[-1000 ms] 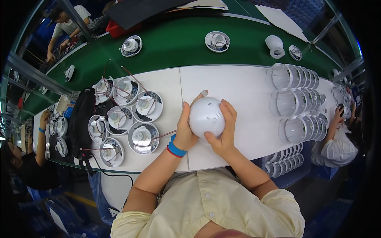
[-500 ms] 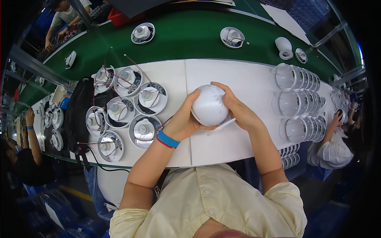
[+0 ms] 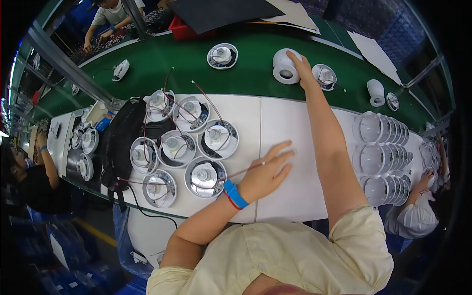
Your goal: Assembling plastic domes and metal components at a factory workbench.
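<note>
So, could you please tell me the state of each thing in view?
White globe: neck open
Right hand: touching the white globe
Left hand: open and spread
Lamp bases on table: open, insides showing
Clear cups: nested in rows, lying sideways
Red bin: partly covered by black sheet

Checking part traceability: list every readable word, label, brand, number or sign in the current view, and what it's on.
None readable.
White shell at the right hand: no print seen on the side showing.
Stacked cups: dark marks, too small to tell if print.
White shirt of the person at right: small marks, too blurred to read.
</note>
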`<action>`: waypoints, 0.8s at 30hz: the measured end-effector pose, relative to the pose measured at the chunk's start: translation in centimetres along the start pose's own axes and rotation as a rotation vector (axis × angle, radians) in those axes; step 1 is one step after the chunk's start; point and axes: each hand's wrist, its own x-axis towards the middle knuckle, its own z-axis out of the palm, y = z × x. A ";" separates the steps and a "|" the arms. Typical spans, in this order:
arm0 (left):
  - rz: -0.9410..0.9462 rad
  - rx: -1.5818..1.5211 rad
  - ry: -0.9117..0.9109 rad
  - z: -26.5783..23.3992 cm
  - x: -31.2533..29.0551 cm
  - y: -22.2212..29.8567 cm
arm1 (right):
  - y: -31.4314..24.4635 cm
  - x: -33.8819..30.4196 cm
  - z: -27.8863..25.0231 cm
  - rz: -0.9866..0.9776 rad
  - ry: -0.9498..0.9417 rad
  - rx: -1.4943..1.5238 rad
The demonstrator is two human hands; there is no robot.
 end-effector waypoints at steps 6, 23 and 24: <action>0.157 0.044 -0.042 0.1 -1.1 0.4 | 2.4 -14.7 5.6 -0.475 0.117 -0.320; -0.300 -0.148 0.398 -0.3 0.3 -5.7 | 3.2 -19.1 -6.3 0.185 -0.425 -0.117; -0.235 -0.205 0.574 0.0 0.6 -5.8 | 2.9 -19.0 -6.9 0.221 -0.496 -0.137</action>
